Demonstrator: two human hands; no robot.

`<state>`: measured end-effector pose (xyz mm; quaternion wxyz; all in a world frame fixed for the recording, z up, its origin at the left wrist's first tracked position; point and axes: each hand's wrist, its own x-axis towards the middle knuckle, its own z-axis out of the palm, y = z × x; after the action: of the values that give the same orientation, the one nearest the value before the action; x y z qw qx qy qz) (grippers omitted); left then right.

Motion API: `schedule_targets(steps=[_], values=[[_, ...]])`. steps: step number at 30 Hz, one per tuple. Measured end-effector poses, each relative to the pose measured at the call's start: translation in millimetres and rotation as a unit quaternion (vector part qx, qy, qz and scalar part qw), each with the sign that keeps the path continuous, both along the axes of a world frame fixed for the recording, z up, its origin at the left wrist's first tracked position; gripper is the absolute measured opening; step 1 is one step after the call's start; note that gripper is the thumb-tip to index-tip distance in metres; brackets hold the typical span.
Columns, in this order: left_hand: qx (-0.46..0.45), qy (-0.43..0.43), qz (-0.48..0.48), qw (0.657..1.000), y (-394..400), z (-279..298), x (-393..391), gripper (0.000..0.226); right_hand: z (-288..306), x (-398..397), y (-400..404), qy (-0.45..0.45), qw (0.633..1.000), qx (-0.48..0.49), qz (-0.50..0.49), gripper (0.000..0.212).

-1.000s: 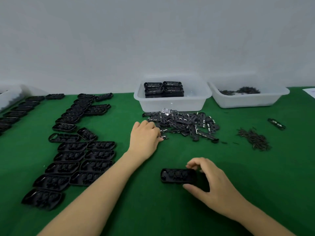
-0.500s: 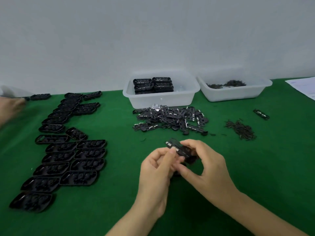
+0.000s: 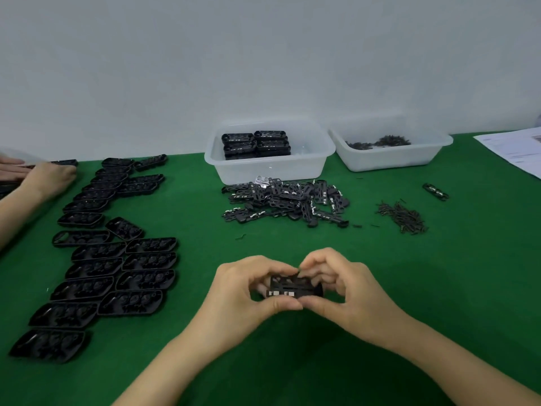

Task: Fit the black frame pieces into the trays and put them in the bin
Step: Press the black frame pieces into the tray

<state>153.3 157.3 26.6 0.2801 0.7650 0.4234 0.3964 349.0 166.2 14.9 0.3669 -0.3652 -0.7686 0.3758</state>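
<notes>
Head view: black tray with frame piece pinched between left hand and right hand, fingers curled round each end. Loose frame pieces heaped beyond hands; bin behind heap; empty trays laid left of hands.

1. My left hand sits low in the middle of my view, its forearm running in from the bottom edge, bare to the wrist.
2. Its fingers curl over the top and its thumb presses in from below, pinching the left end of the black piece I hold.
3. My right hand mirrors it, the forearm coming in from the lower right corner.
4. Its fingers arch over the top and its thumb closes underneath on the right end.
5. The two thumbs meet tip to tip beneath the piece, and the forefingers nearly touch above it.
6. Both hands hover just above the desk, knuckles up.
</notes>
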Motion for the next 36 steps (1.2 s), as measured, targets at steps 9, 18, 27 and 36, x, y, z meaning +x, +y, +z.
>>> schedule_targets(steps=[9, 18, 27, 36], values=[[0.039, 0.161, 0.018, 0.986, 14, -14, -4, 0.040, -25, 16, 22, -0.291, 0.949, 0.078, -0.094, 0.070], [0.115, 0.297, 0.004, 0.948, 24, -7, 6, 0.030, -26, 13, 20, -0.283, 0.944, 0.126, -0.117, 0.039], [0.126, 0.380, -0.047, 0.915, 43, 2, 7, 0.033, -25, 11, 19, -0.271, 0.951, 0.096, -0.117, 0.036], [0.126, 0.427, -0.080, 0.892, 55, 10, 12, 0.031, -24, 10, 18, -0.274, 0.950, 0.093, -0.121, 0.038]])
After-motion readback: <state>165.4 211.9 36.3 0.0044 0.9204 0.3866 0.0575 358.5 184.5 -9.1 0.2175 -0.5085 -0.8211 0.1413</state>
